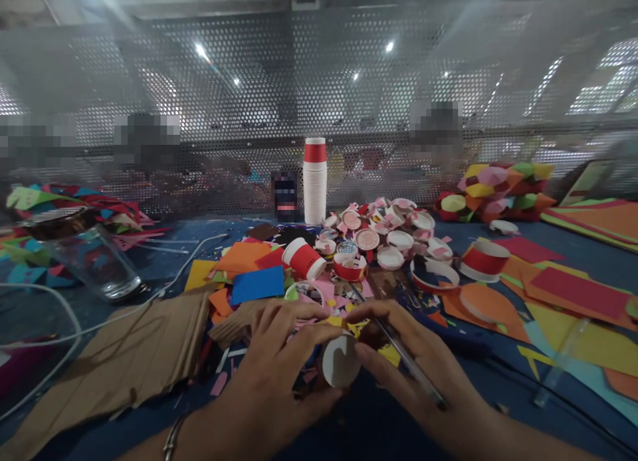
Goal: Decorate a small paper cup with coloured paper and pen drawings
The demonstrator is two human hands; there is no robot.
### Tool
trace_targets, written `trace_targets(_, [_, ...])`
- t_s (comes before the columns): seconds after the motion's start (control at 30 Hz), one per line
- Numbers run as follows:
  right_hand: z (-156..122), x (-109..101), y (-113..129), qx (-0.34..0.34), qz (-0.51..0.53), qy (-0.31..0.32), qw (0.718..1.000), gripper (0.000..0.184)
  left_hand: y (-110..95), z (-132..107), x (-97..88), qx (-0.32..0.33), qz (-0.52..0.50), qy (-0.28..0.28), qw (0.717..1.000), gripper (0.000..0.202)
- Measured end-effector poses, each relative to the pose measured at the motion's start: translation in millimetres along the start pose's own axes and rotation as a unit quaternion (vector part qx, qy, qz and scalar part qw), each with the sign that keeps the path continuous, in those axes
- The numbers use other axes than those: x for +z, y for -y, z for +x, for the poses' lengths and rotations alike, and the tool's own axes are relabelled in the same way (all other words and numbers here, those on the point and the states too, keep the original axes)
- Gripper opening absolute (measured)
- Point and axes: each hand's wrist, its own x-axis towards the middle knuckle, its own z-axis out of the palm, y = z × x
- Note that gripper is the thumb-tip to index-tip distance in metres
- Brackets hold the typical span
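My left hand (279, 358) and my right hand (416, 361) meet near the table's front edge around a small white paper cup (339, 361) lying on its side, its bottom facing me. The left fingers curl over it from the left. My right hand pinches the cup and also holds a thin pen-like tool (399, 348) that slants across its fingers. Coloured paper scraps (343, 301) lie just beyond the hands.
A stack of paper cups (315, 181) stands at the back centre by the perforated screen. A heap of cut cup bottoms and rings (383, 238) lies behind the hands. A glass jar (97, 262) and brown cardboard (134, 355) sit left. Coloured sheets (573, 295) cover the right.
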Motion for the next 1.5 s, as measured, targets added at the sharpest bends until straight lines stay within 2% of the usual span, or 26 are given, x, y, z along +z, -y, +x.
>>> trace_targets(0.33, [-1,-4,-7,0.026,0.119,0.040,0.992,0.026,2,2,-2.9,0.035,-0.027,-0.019,0.999,0.051])
trace_targets(0.43, [0,-5,-8,0.034,0.143,0.030,0.989,0.027,2,2,1.1,0.003,-0.076,-0.012,0.997,0.051])
trace_targets(0.5, [2,-6,-7,0.032,0.156,0.021,0.987,0.027,2,2,4.6,-0.049,-0.128,-0.014,0.990,0.051])
trace_targets(0.57, [4,-6,-5,0.032,0.167,0.010,0.985,0.028,1,4,7.9,-0.130,-0.232,-0.012,0.964,0.061])
trace_targets(0.6, [4,-6,-3,0.034,0.175,0.006,0.984,0.028,0,6,9.3,-0.175,-0.300,-0.005,0.938,0.068])
trace_targets(0.67, [6,-5,-2,0.035,0.195,-0.002,0.980,0.029,-2,9,10.9,-0.256,-0.430,0.024,0.865,0.078])
trace_targets(0.73, [6,-4,-2,0.031,0.209,-0.008,0.977,0.031,-3,12,10.9,-0.318,-0.501,0.057,0.803,0.074])
trace_targets(0.8, [6,-4,-3,0.027,0.212,-0.014,0.977,0.033,-4,13,10.1,-0.359,-0.522,0.078,0.770,0.062])
trace_targets(0.97, [3,-4,-5,0.033,0.216,-0.011,0.976,0.035,-6,10,8.8,-0.391,-0.533,0.084,0.746,0.052])
trace_targets(1.1, [1,-4,-4,0.026,0.224,-0.016,0.974,0.034,-13,12,5.5,-0.385,-0.559,0.057,0.732,0.039])
trace_targets(1.3, [2,-7,-1,0.005,0.219,-0.042,0.975,0.034,-27,23,-0.7,-0.393,-0.622,0.040,0.676,0.031])
trace_targets(1.5, [4,-10,-3,-0.003,0.188,-0.061,0.980,0.031,-26,25,9.4,-0.382,-0.661,0.032,0.645,0.026])
